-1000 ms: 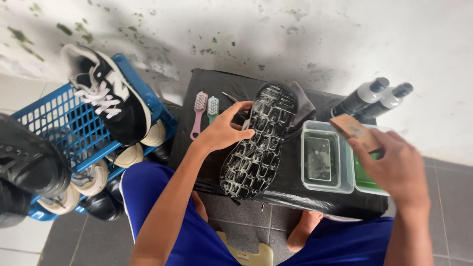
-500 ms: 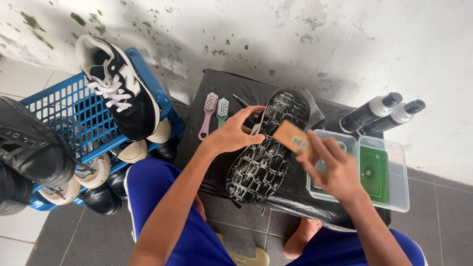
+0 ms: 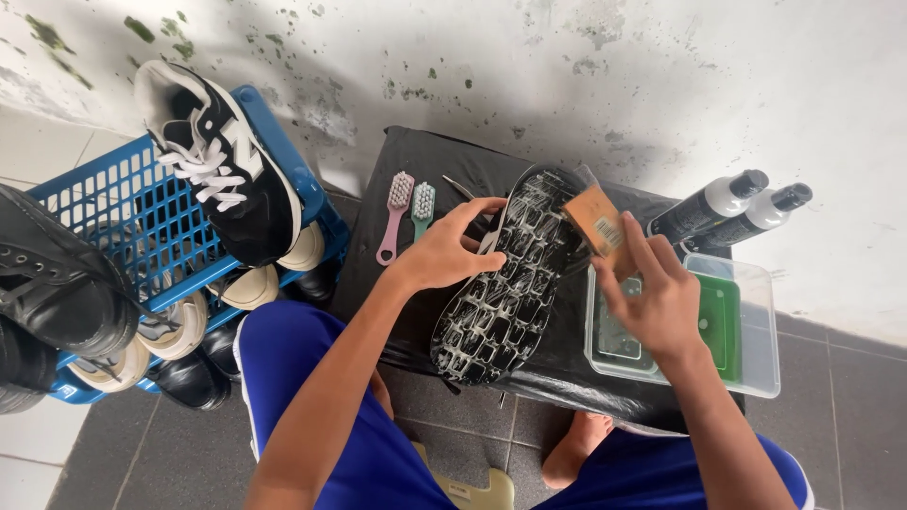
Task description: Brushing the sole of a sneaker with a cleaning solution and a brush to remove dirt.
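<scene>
A black shoe (image 3: 505, 283) lies sole up on a black-covered stand (image 3: 416, 170), its tread streaked with white foam. My left hand (image 3: 444, 250) grips the shoe's left edge near the toe. My right hand (image 3: 652, 297) holds a brown wooden brush (image 3: 595, 222) against the sole's upper right edge, above a clear plastic tub (image 3: 756, 378).
A pink brush (image 3: 395, 215) and a teal brush (image 3: 421, 206) lie on the stand's far left. Two black bottles with white necks (image 3: 732, 210) lie at the right. A blue crate (image 3: 123, 198) at left carries a black-and-white sneaker (image 3: 222, 175), a black boot (image 3: 61, 283) and more shoes.
My right hand has brought the wooden brush from over the tub leftward to the shoe's sole. The left hand stays on the shoe.
</scene>
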